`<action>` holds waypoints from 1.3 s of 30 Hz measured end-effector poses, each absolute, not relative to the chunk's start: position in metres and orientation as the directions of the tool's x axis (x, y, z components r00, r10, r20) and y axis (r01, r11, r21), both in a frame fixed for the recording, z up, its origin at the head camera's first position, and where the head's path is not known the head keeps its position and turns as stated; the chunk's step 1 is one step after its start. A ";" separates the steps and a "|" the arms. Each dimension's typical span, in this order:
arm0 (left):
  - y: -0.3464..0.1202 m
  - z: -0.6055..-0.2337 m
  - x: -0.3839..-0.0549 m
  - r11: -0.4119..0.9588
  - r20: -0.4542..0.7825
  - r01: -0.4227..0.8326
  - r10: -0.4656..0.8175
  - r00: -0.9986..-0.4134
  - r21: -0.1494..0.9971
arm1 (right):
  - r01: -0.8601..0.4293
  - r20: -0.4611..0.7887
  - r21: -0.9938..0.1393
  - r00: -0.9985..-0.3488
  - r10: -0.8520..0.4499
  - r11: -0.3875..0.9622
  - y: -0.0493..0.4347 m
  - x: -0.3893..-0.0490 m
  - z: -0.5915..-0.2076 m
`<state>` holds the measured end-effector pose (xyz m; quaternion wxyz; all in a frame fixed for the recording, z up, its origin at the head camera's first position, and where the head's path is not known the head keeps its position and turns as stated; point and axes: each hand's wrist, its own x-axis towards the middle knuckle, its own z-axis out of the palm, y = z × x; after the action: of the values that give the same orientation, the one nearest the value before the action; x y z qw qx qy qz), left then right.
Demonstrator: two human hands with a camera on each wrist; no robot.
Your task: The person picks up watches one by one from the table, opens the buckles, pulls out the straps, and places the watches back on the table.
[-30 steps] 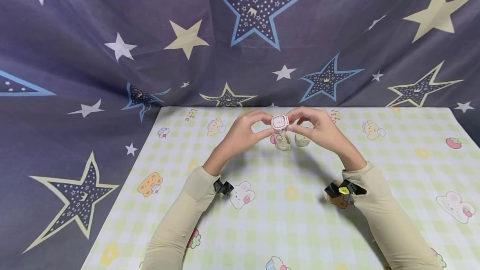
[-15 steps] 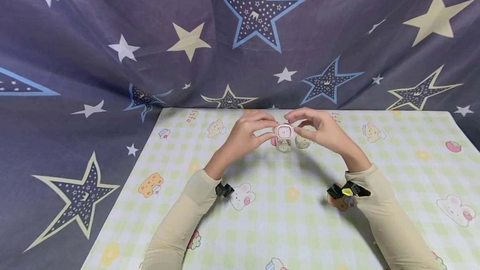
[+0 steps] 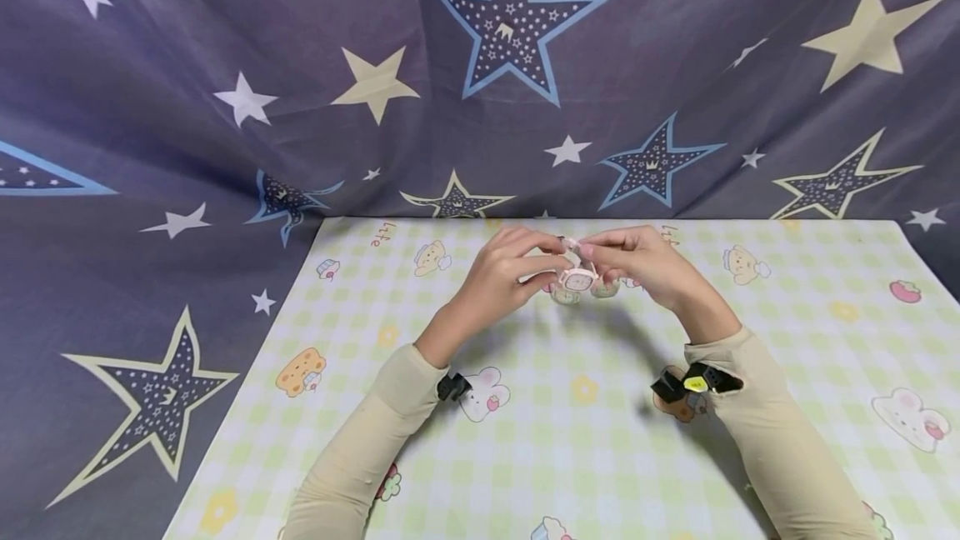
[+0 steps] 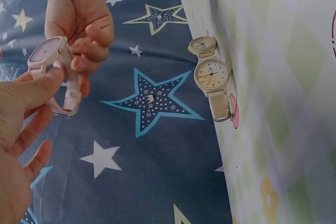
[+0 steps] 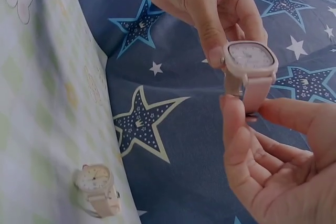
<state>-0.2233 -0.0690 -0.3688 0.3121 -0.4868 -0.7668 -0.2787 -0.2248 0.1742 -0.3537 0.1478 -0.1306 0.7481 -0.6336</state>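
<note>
A pink wristwatch (image 3: pixel 577 280) with a rounded square face is held up over the table between both hands. My left hand (image 3: pixel 498 272) pinches its case, thumb at the side of the face in the right wrist view. With thumb and fingers my right hand (image 5: pixel 278 161) grips the strap (image 5: pixel 257 95) below the case. The strap hangs in a loop in the left wrist view. Close beneath the hands stand two more watches: one with a round pale dial (image 4: pixel 211 74) and a beige strap, the other a similar pale watch (image 3: pixel 604 288), partly covered by the right hand in the head view.
The table (image 3: pixel 525 457) wears a green-and-white checked cloth printed with cartoon animals, flowers and strawberries. A dark curtain (image 3: pixel 300 48) with stars hangs right behind its far edge and along the left side. Black camera straps (image 3: pixel 693 379) circle both wrists.
The pink watch has come down and slightly right, its face tipping over. My right hand's fingers left the case side and now hold the strap; the left hand shifted a little right.
</note>
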 end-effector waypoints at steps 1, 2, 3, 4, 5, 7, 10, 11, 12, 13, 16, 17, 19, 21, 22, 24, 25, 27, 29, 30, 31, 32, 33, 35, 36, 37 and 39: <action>-0.069 -0.369 -0.223 0.373 0.753 0.919 0.566 -0.336 0.129 | -0.009 -0.049 -0.988 -0.927 -0.373 0.153 0.174 -0.225 -0.353; -0.068 -0.369 -0.223 0.381 0.754 0.915 0.560 -0.345 0.136 | -0.013 -0.039 -0.990 -0.931 -0.364 0.140 0.173 -0.224 -0.353; -0.068 -0.369 -0.223 0.390 0.754 0.909 0.552 -0.357 0.145 | -0.019 -0.027 -0.992 -0.934 -0.355 0.126 0.172 -0.224 -0.353; -0.068 -0.369 -0.223 0.402 0.751 0.901 0.542 -0.376 0.162 | -0.026 -0.014 -0.994 -0.937 -0.350 0.109 0.172 -0.224 -0.352; -0.067 -0.369 -0.223 0.417 0.748 0.890 0.528 -0.402 0.184 | -0.037 0.002 -0.995 -0.938 -0.347 0.092 0.172 -0.223 -0.352; -0.067 -0.370 -0.223 0.446 0.730 0.859 0.496 -0.470 0.251 | -0.069 0.041 -0.995 -0.938 -0.343 0.070 0.172 -0.222 -0.351; -0.068 -0.370 -0.223 0.460 0.656 0.788 0.452 -0.605 0.410 | -0.129 0.099 -0.989 -0.938 -0.333 0.069 0.171 -0.219 -0.349; -0.069 -0.370 -0.224 0.445 0.619 0.758 0.442 -0.649 0.477 | -0.150 0.118 -0.986 -0.937 -0.329 0.073 0.170 -0.218 -0.348; -0.070 -0.369 -0.224 0.424 0.575 0.723 0.438 -0.691 0.545 | -0.167 0.135 -0.983 -0.936 -0.326 0.074 0.170 -0.218 -0.348; -0.071 -0.369 -0.225 0.396 0.524 0.680 0.438 -0.730 0.617 | -0.184 0.150 -0.980 -0.935 -0.322 0.079 0.169 -0.217 -0.348; -0.074 -0.366 -0.226 0.248 0.354 0.498 0.454 -0.817 0.831 | -0.242 0.200 -0.965 -0.928 -0.315 0.098 0.166 -0.215 -0.348; -0.075 -0.365 -0.227 0.200 0.300 0.427 0.461 -0.835 0.882 | -0.261 0.216 -0.959 -0.925 -0.314 0.107 0.165 -0.215 -0.348; -0.076 -0.364 -0.228 0.130 0.208 0.300 0.468 -0.859 0.945 | -0.299 0.247 -0.945 -0.916 -0.317 0.129 0.163 -0.214 -0.349; -0.077 -0.362 -0.229 0.080 0.145 0.208 0.480 -0.865 0.975 | -0.332 0.271 -0.931 -0.907 -0.323 0.150 0.161 -0.213 -0.350; -0.077 -0.362 -0.229 0.068 0.125 0.181 0.489 -0.863 0.981 | -0.349 0.283 -0.923 -0.902 -0.327 0.163 0.161 -0.213 -0.350; -0.078 -0.361 -0.229 0.063 0.099 0.151 0.508 -0.856 0.986 | -0.379 0.306 -0.907 -0.891 -0.335 0.182 0.159 -0.213 -0.351; -0.079 -0.361 -0.229 0.057 0.087 0.136 0.518 -0.851 0.989 | -0.388 0.312 -0.903 -0.888 -0.337 0.185 0.159 -0.212 -0.351; -0.079 -0.361 -0.229 0.048 0.075 0.119 0.540 -0.838 0.992 | -0.398 0.318 -0.896 -0.884 -0.343 0.195 0.158 -0.212 -0.352; -0.080 -0.361 -0.229 0.043 0.078 0.122 0.558 -0.826 0.992 | -0.399 0.314 -0.896 -0.879 -0.360 0.193 0.158 -0.212 -0.353; -0.080 -0.361 -0.229 0.040 0.084 0.129 0.564 -0.821 0.991 | -0.397 0.308 -0.899 -0.875 -0.373 0.188 0.158 -0.212 -0.353; -0.081 -0.361 -0.229 0.035 0.093 0.139 0.575 -0.813 0.990 | -0.395 0.303 -0.901 -0.869 -0.390 0.180 0.158 -0.213 -0.354; -0.081 -0.361 -0.230 0.029 0.108 0.154 0.588 -0.802 0.988 | -0.396 0.299 -0.901 -0.861 -0.411 0.175 0.159 -0.213 -0.354; -0.082 -0.361 -0.230 0.025 0.121 0.169 0.598 -0.793 0.985 | -0.395 0.293 -0.904 -0.851 -0.435 0.164 0.159 -0.213 -0.354; -0.084 -0.362 -0.231 0.023 0.153 0.212 0.619 -0.771 0.977 | -0.389 0.280 -0.910 -0.829 -0.484 0.141 0.160 -0.213 -0.354; -0.084 -0.362 -0.232 0.022 0.169 0.236 0.631 -0.757 0.971 | -0.390 0.275 -0.911 -0.818 -0.505 0.134 0.161 -0.214 -0.354; -0.085 -0.363 -0.232 0.026 0.189 0.267 0.643 -0.742 0.963 | -0.393 0.274 -0.911 -0.807 -0.524 0.128 0.161 -0.214 -0.354; -0.087 -0.362 -0.233 0.044 0.224 0.334 0.659 -0.718 0.941 | -0.394 0.268 -0.911 -0.792 -0.549 0.123 0.161 -0.214 -0.353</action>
<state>-0.2326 -0.0866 -0.3622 -0.1362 -0.3502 -0.7094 -0.5963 -0.2141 0.1605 -0.3531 0.0666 -0.3158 0.7462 -0.5822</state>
